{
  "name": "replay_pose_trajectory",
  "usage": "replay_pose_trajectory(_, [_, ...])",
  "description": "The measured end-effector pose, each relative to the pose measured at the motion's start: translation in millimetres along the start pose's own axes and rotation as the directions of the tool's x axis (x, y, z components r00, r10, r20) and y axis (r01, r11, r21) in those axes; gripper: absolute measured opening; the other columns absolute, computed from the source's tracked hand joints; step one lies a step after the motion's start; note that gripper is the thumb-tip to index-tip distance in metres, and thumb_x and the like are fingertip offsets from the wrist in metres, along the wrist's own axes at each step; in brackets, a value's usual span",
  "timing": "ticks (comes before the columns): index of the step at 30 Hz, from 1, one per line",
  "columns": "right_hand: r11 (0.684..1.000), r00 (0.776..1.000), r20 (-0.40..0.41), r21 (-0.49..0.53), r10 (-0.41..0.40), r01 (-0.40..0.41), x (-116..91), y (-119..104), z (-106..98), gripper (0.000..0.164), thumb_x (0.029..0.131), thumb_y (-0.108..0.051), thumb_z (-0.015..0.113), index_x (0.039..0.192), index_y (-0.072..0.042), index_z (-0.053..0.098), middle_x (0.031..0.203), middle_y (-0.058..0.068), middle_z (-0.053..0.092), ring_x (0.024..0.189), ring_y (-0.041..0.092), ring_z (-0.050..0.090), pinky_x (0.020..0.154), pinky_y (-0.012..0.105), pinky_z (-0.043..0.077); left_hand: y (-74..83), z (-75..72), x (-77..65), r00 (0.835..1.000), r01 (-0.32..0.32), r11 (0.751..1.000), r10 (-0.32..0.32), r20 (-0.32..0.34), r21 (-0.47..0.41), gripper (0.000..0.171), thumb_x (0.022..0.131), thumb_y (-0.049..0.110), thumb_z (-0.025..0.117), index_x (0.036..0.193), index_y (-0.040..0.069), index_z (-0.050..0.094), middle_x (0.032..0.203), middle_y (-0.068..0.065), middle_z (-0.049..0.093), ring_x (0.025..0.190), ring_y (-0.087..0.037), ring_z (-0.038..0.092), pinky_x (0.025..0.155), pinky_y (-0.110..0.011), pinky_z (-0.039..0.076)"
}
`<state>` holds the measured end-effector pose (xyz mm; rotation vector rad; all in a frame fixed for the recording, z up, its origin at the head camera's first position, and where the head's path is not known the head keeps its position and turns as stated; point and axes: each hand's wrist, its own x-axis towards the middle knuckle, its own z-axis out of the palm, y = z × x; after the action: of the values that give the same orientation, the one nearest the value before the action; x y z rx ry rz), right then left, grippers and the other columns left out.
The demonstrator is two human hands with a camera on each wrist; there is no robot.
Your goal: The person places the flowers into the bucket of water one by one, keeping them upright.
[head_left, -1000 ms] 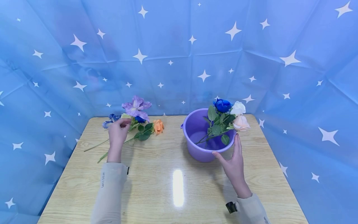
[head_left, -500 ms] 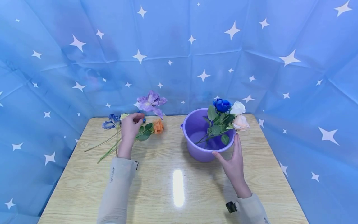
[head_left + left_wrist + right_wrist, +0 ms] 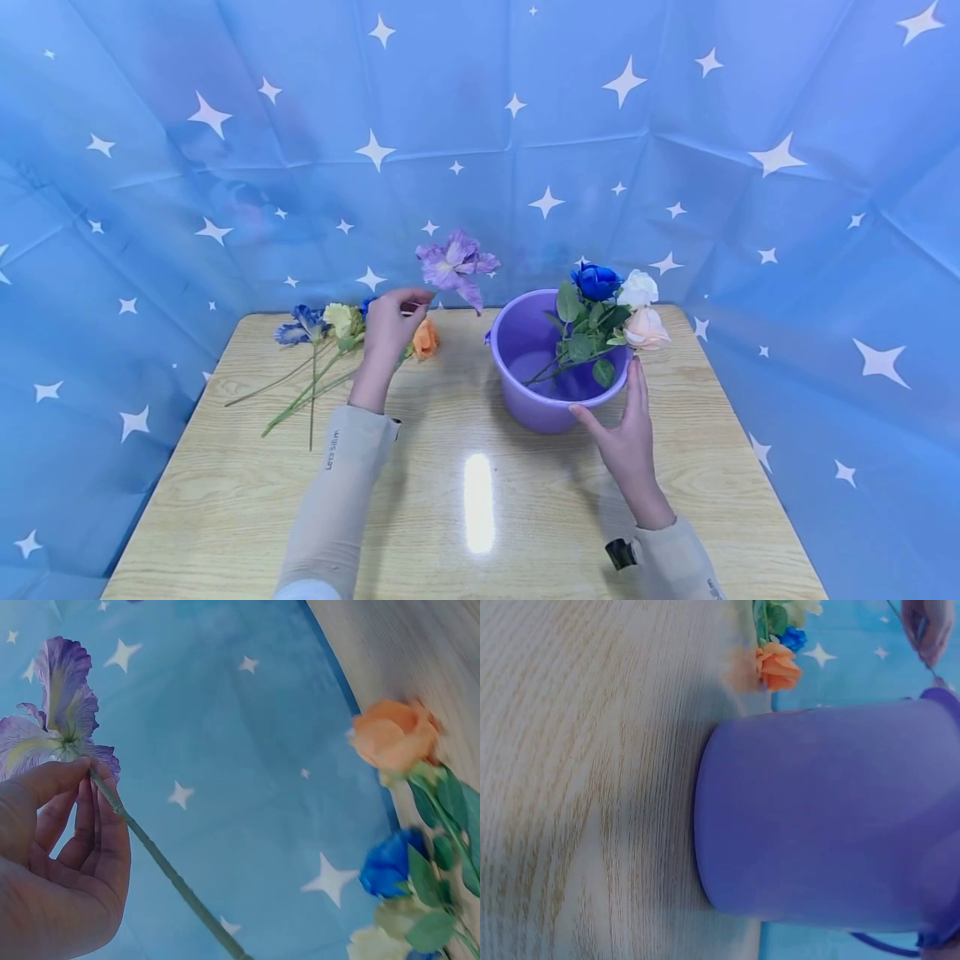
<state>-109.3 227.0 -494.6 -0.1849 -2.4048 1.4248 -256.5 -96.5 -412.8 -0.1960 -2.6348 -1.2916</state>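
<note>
The left hand [image 3: 386,337] pinches the slim green stem [image 3: 169,874] of a ruffled, pale-purple artificial iris [image 3: 456,262] just below its bloom, which hangs in the air between the flowers lying on the left and the round, purple plastic bucket [image 3: 543,417]. The right hand [image 3: 628,450], fingers straight and thumb spread wide, rests against the bucket's near right rim (how firmly it presses, I can't really tell). Leaning in the bucket are a deep-blue rose [image 3: 597,283], a white rose [image 3: 638,289] and a pale-peach rose [image 3: 647,329]. On the pale wood-grain table [image 3: 420,500] lie a ruffled blue iris [image 3: 302,325], a cream-yellow flower [image 3: 339,318], an orange rose [image 3: 426,339] and, partly hidden, a bright-blue flower [image 3: 390,862].
</note>
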Motion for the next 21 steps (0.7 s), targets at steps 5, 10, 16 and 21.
replay_pose_trajectory(5, [1.0,1.0,0.001,-0.003,0.005,-0.005,0.1,0.2,0.0,0.111,0.081,-0.028,0.084,0.161,-0.014,0.008,0.169,0.005,0.006,0.156,0.028,0.009,0.125,0.055,0.017,16.0,9.6,0.9,0.999,-0.023,1.0,0.023,0.04,-0.002,0.019,0.096,0.013,0.065,0.112,0.011,0.075,0.107,-0.01,0.075,0.098,-0.026,0.071,0.084,-0.041,0.06])
replay_pose_trajectory(10, [1.0,1.0,-0.004,-0.005,0.004,-0.004,0.0,-0.8,-0.1,0.112,0.08,-0.029,0.085,0.161,-0.015,0.009,0.169,0.005,0.006,0.156,0.026,0.009,0.126,0.055,0.017,32.6,19.6,3.8,0.995,-0.09,0.996,0.088,0.054,0.023,0.018,0.096,0.014,0.065,0.111,0.013,0.076,0.108,-0.007,0.075,0.097,-0.023,0.071,0.085,-0.038,0.06])
replay_pose_trajectory(16, [1.0,1.0,-0.008,-0.003,0.0,0.0,0.4,-0.3,0.1,0.112,0.079,-0.028,0.085,0.161,-0.015,0.009,0.169,0.006,0.007,0.156,0.026,0.009,0.125,0.055,0.017,55.9,30.4,9.8,0.987,-0.145,0.989,0.143,0.079,0.017,0.017,0.095,0.012,0.067,0.11,0.012,0.076,0.106,-0.006,0.076,0.094,-0.022,0.073,0.083,-0.033,0.06])
replay_pose_trajectory(21, [1.0,1.0,-0.01,-0.011,0.001,-0.001,0.4,0.6,0.7,0.112,0.079,-0.028,0.085,0.161,-0.015,0.009,0.169,0.005,0.007,0.156,0.027,0.01,0.125,0.055,0.017,76.0,40.1,13.6,0.982,-0.156,0.987,0.151,0.112,0.035,0.018,0.095,0.016,0.068,0.111,0.016,0.077,0.105,-0.003,0.077,0.093,-0.019,0.073,0.079,-0.031,0.06])
